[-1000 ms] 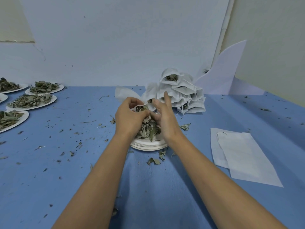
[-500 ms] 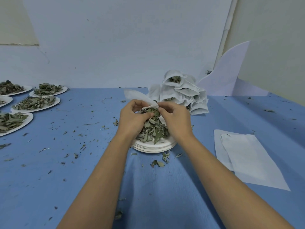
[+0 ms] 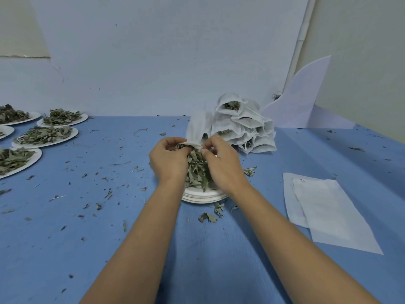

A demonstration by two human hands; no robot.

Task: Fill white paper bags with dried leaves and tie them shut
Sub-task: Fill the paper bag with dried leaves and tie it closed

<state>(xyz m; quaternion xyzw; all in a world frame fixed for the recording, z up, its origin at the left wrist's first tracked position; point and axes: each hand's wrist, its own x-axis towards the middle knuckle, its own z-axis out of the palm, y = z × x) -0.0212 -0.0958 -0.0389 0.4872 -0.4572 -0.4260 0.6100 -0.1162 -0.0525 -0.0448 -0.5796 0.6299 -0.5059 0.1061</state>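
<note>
Blue table (image 3: 109,227) against a pale wall (image 3: 164,62); both hands pinch one white bag (image 3: 196,130) at its mouth

The left hand (image 3: 168,160) and right hand (image 3: 223,165) have curled fingers clamped on the bag's lower rim, and the bag stands up and away beyond them. Dried leaves (image 3: 197,172) hang from the mouth between the palms, down onto a stack of white plates (image 3: 203,196) directly beneath the grip. Beyond the grip and to its right, a pile of filled bags (image 3: 243,126) sits near the wall, with a white board (image 3: 302,95) leaning in the corner behind it. Flat bags (image 3: 328,211) lie well to the right, nearer the person. Plates of leaves (image 3: 46,136) line the table's far left edge. Leaf crumbs are scattered over the surface, thickest left of the grip; the near surface between the forearms is bare blue
</note>
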